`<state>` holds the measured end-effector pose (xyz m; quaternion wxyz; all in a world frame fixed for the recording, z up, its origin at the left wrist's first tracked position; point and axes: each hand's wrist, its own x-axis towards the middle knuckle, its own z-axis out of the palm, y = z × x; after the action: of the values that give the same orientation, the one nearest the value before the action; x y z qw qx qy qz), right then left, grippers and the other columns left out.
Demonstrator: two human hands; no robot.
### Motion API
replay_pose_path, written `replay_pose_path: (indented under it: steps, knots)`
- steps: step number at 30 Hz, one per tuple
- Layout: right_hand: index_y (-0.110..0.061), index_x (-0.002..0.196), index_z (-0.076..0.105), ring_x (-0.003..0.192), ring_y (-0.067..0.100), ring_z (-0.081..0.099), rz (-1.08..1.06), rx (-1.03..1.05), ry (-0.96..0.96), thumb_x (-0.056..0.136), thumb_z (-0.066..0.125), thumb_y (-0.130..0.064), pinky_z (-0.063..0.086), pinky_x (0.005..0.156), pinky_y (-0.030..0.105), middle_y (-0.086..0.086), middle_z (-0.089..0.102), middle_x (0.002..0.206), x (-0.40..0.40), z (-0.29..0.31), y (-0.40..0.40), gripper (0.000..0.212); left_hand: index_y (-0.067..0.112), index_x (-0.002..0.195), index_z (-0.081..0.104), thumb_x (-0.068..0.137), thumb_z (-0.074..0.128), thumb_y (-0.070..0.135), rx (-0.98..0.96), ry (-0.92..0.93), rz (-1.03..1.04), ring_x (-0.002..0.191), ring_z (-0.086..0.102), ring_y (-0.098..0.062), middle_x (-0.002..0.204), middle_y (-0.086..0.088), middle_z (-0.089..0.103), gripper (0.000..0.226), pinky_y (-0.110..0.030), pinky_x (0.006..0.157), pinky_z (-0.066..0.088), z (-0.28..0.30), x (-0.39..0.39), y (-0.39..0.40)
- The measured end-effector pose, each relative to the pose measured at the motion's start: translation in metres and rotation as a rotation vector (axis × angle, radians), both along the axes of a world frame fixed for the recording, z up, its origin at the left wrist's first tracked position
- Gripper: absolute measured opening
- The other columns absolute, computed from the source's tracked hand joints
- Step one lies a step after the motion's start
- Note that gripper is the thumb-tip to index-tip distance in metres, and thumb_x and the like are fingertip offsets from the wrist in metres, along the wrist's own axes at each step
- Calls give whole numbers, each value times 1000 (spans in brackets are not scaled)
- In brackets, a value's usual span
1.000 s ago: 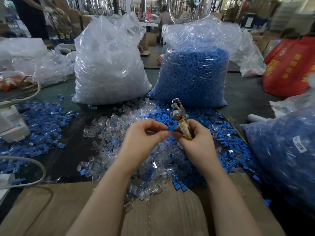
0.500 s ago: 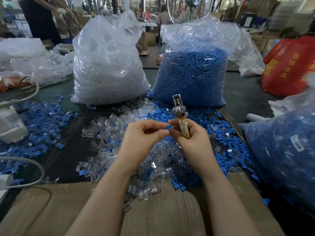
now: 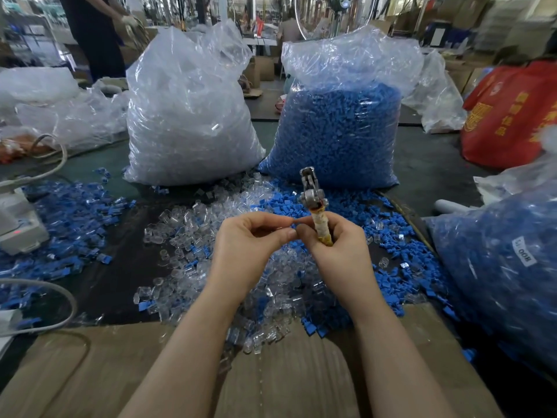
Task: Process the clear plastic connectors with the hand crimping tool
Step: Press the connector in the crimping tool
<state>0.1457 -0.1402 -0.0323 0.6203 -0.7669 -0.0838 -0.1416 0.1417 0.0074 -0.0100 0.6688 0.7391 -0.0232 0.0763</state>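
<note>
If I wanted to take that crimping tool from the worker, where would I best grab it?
Probably by the metal head, from above. The crimping tool stands nearly upright in the right hand, whose fingers wrap the wrapped handle, so only the head sticks out free.

Upright crimping tool (image 3: 313, 203), scattered clear connectors (image 3: 193, 224)

Two bags (image 3: 193, 116) behind connector pile (image 3: 193, 224); hands above pile.

Two hands, the left hand (image 3: 247, 245) and right hand (image 3: 340, 251), one crimping tool (image 3: 315, 206), two upright sacks, a clear-filled sack (image 3: 187, 116) and a blue-filled sack (image 3: 337, 128), one red bag (image 3: 509, 113), and loose connectors (image 3: 187, 224) too many to count.
</note>
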Motion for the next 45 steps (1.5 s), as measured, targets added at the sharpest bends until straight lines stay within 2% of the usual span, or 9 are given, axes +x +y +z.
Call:
replay_pose_path:
  steps: [5,11,16,18,27,31,35,40,45]
  knots:
    - [-21,84,68,72,18,63,-64,44,10,91,70,-18,52,65,29,4,69,78,3,-1,0,7,26,92,77,83,76,8,13,9,-56,83,71,-10,85,5,77,19,-25,79,58,0,1,3]
    - [-22,86,67,74,-1,67,-58,120,-17,92,67,-10,50,66,11,-12,72,79,2,2,0,13,17,89,71,84,75,3,31,-35,-46,83,71,-16,85,3,75,16,-25,75,59,-2,2,-1]
    - [-18,81,65,79,31,63,-78,113,-13,91,70,-19,53,71,39,12,67,80,-1,4,1,11,15,87,69,75,81,3,2,-95,-32,77,71,-9,85,3,75,22,-17,70,55,-2,1,1]
    - [-14,82,64,73,33,58,-78,109,-10,91,70,-21,51,71,42,15,63,79,-2,5,1,12,15,86,69,73,82,2,-22,-100,-38,77,72,-10,84,2,75,22,-17,69,54,-2,2,1]
    - [-2,84,61,60,12,45,-54,23,-21,91,70,-20,39,54,30,17,57,71,-4,7,2,22,12,83,70,73,82,0,-32,-123,13,76,73,-10,83,2,75,21,-16,68,54,-4,2,-2]
    - [-2,84,61,58,10,44,-64,-14,-28,92,69,-23,37,53,27,13,57,68,-3,7,2,24,14,82,70,72,83,0,-22,-134,10,76,73,-11,82,2,75,21,-18,68,55,-4,2,-2]
    - [0,84,60,59,14,44,-66,-14,-26,92,69,-25,39,55,37,18,57,71,-3,7,2,27,21,80,73,74,82,5,-8,-142,3,75,73,-11,80,3,76,19,-22,71,58,-3,2,1]
    - [-1,85,61,58,11,43,-35,-14,-38,91,69,-23,38,52,25,18,56,71,-4,7,2,24,19,87,74,77,79,0,-4,-132,-24,81,73,-11,85,4,77,21,-20,74,57,-3,2,3]
    - [-9,77,57,54,8,39,-66,-43,-63,90,70,-25,33,50,21,-1,48,60,-3,4,4,24,25,83,76,79,78,1,-8,-126,3,79,73,-12,85,5,77,25,-26,76,58,-4,3,2]
